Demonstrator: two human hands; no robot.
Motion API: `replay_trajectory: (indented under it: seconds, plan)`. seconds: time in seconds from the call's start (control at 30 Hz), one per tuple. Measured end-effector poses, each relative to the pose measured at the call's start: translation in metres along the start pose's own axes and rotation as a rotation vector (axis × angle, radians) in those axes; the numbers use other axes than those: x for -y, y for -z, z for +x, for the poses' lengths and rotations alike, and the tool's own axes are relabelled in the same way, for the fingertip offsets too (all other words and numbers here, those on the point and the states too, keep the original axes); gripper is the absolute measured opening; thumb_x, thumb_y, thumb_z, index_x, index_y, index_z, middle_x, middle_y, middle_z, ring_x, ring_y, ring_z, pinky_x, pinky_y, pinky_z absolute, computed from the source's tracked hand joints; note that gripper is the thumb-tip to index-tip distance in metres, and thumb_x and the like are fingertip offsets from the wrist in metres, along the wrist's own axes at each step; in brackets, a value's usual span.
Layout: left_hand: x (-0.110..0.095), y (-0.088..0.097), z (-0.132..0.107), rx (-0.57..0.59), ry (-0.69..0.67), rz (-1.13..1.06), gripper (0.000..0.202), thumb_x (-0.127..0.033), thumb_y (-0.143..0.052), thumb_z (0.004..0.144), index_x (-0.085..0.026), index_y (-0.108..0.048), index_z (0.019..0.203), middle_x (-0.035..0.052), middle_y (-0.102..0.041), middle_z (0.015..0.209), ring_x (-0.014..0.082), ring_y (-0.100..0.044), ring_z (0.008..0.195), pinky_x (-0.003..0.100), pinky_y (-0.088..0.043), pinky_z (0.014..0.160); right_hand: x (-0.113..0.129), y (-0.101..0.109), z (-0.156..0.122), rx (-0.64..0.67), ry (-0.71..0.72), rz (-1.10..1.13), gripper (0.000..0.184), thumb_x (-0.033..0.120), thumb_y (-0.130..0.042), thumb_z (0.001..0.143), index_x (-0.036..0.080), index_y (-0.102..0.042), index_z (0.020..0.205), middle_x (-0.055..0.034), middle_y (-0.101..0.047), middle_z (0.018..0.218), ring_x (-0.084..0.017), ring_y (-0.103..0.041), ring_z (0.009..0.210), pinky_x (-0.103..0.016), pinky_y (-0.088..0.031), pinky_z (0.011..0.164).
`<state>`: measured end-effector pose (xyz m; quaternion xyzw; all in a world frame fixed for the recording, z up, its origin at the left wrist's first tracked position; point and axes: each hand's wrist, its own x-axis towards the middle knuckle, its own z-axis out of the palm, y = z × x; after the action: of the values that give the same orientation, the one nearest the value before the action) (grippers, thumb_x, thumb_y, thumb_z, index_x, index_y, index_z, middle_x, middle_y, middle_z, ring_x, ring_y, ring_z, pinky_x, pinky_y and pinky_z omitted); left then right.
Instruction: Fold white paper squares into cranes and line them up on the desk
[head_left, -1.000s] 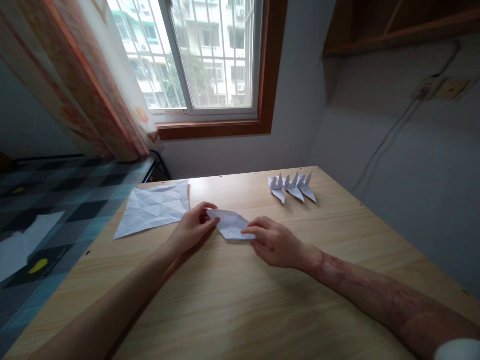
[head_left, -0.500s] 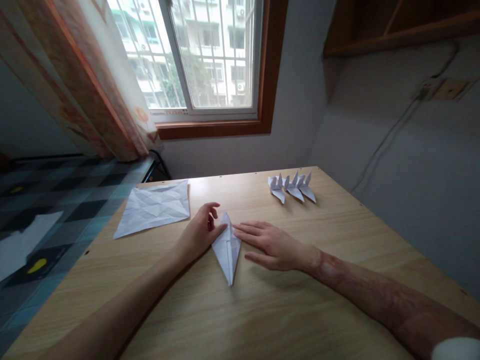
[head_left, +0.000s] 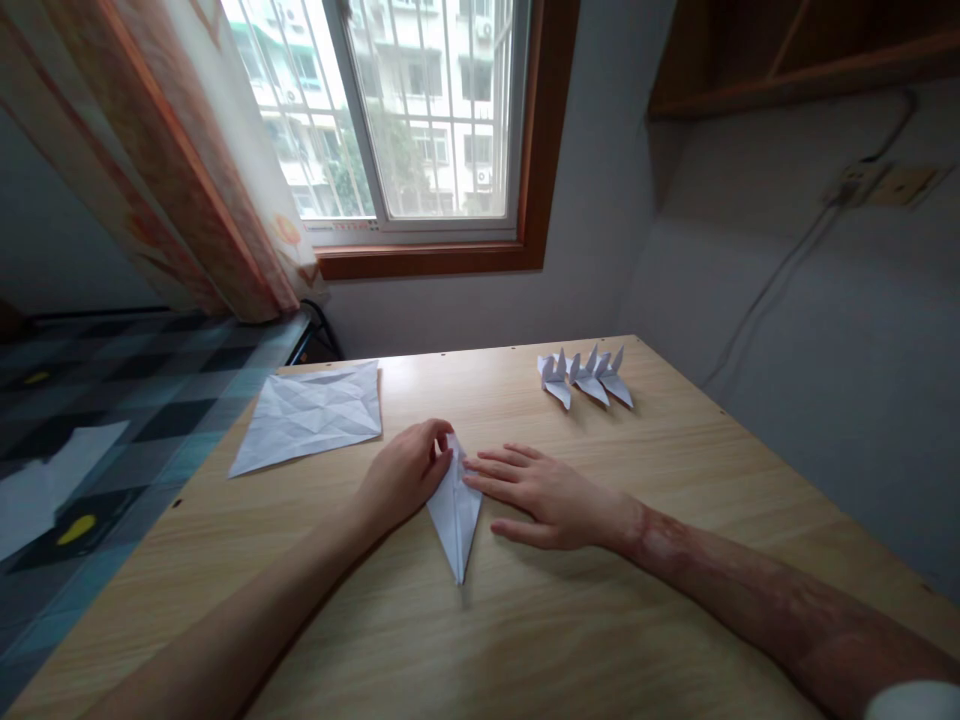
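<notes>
A white folded paper piece (head_left: 456,515), long and pointed toward me, lies on the wooden table (head_left: 525,620). My left hand (head_left: 405,475) curls at its upper left edge, fingertips pinching the top of the paper. My right hand (head_left: 536,492) lies flat with fingers stretched out, the fingertips pressing the paper's upper right edge.
A creased square sheet of white paper (head_left: 311,415) lies at the table's far left. A row of folded white paper figures (head_left: 585,375) stands at the far right. Behind are a window, a curtain and a wall; a bed with a checked cover is left of the table.
The folded paper has been turned from lying sideways to pointing toward me. My right hand has flattened onto it, and my left fingers have closed on its top.
</notes>
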<state>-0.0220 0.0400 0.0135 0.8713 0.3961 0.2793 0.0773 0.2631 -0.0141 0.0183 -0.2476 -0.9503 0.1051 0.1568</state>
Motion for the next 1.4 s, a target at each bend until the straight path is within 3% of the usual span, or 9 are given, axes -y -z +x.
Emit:
replay_trajectory:
  seconds: [0.1,0.23,0.5,0.7,0.9,0.97,1.07,1.27,1.4]
  plan:
    - [0.0,0.001,0.0,0.024,-0.05,0.065,0.035,-0.017,-0.052,0.106,-0.022,-0.067,0.137,0.0096,-0.072,0.117,0.0234,-0.071,0.095,0.037,-0.057,0.086,0.001,0.0,0.0,0.003,0.003,-0.003,0.066,0.049,-0.053,0.115,0.023,-0.038,0.174,-0.012,-0.044,0.178,-0.029,-0.04,0.166,-0.054,-0.028,0.138]
    - [0.0,0.004,0.0,0.051,-0.1,0.129,0.025,-0.02,-0.052,0.108,-0.023,-0.076,0.114,0.0105,-0.073,0.116,0.0264,-0.071,0.104,0.041,-0.059,0.093,0.001,0.001,0.001,-0.037,0.02,0.007,0.064,0.046,-0.056,0.114,0.022,-0.042,0.173,-0.0138,-0.049,0.174,-0.031,-0.046,0.163,-0.056,-0.034,0.135]
    - [-0.002,0.009,0.001,0.052,-0.104,0.137,0.02,-0.024,-0.06,0.103,-0.023,-0.076,0.116,0.0111,-0.076,0.118,0.0298,-0.07,0.109,0.046,-0.058,0.097,0.002,-0.002,0.001,-0.074,0.142,0.005,0.051,0.035,-0.058,0.113,0.027,-0.055,0.163,-0.0074,-0.064,0.162,-0.027,-0.055,0.156,-0.053,-0.037,0.133]
    - [-0.008,0.016,0.004,0.125,-0.164,0.02,0.034,-0.034,-0.073,0.096,-0.021,-0.07,0.127,0.0138,-0.074,0.128,0.0328,-0.07,0.116,0.048,-0.057,0.104,0.004,-0.006,0.003,-0.156,0.046,-0.065,0.048,0.041,-0.064,0.108,0.022,-0.065,0.152,-0.0101,-0.072,0.152,-0.03,-0.066,0.141,-0.053,-0.042,0.128]
    - [-0.011,0.017,0.001,0.099,-0.217,0.01,0.034,-0.043,-0.077,0.096,-0.025,-0.072,0.124,0.0134,-0.073,0.134,0.0325,-0.071,0.118,0.05,-0.057,0.106,0.0,-0.006,0.004,-0.235,-0.068,-0.144,0.028,0.034,-0.067,0.104,0.021,-0.074,0.128,-0.0125,-0.078,0.128,-0.03,-0.072,0.116,-0.052,-0.049,0.116]
    - [-0.014,0.02,0.001,0.181,-0.281,-0.064,0.038,-0.045,-0.079,0.094,-0.027,-0.073,0.127,0.0132,-0.074,0.134,0.0323,-0.072,0.12,0.05,-0.057,0.108,-0.002,-0.006,0.004,-0.248,-0.113,-0.159,0.021,0.033,-0.067,0.104,0.022,-0.075,0.12,-0.012,-0.078,0.121,-0.03,-0.07,0.111,-0.052,-0.052,0.111]
    - [-0.018,0.022,0.002,0.313,-0.354,-0.141,0.061,-0.053,-0.087,0.086,-0.027,-0.07,0.139,0.0154,-0.073,0.14,0.0362,-0.071,0.127,0.053,-0.056,0.112,-0.004,-0.006,0.003,-0.282,-0.175,-0.154,0.016,0.033,-0.071,0.101,0.022,-0.073,0.113,-0.0118,-0.075,0.112,-0.032,-0.067,0.107,-0.052,-0.056,0.103]
    - [-0.016,0.014,-0.002,0.245,-0.325,-0.126,0.048,-0.023,-0.072,0.091,-0.028,-0.072,0.14,0.013,-0.076,0.14,0.0323,-0.074,0.127,0.048,-0.062,0.109,-0.008,-0.009,0.001,-0.38,-0.184,-0.007,0.026,0.028,-0.079,0.093,0.023,-0.065,0.114,-0.016,-0.069,0.141,-0.035,-0.062,0.136,-0.056,-0.051,0.119]
    - [-0.015,0.011,-0.005,0.186,-0.288,-0.13,0.033,-0.022,-0.063,0.101,-0.026,-0.078,0.13,0.0117,-0.082,0.129,0.0284,-0.08,0.116,0.042,-0.065,0.102,-0.01,-0.01,0.001,-0.376,-0.202,0.034,0.038,0.029,-0.08,0.093,0.023,-0.063,0.127,-0.0172,-0.069,0.147,-0.036,-0.06,0.144,-0.059,-0.047,0.124]
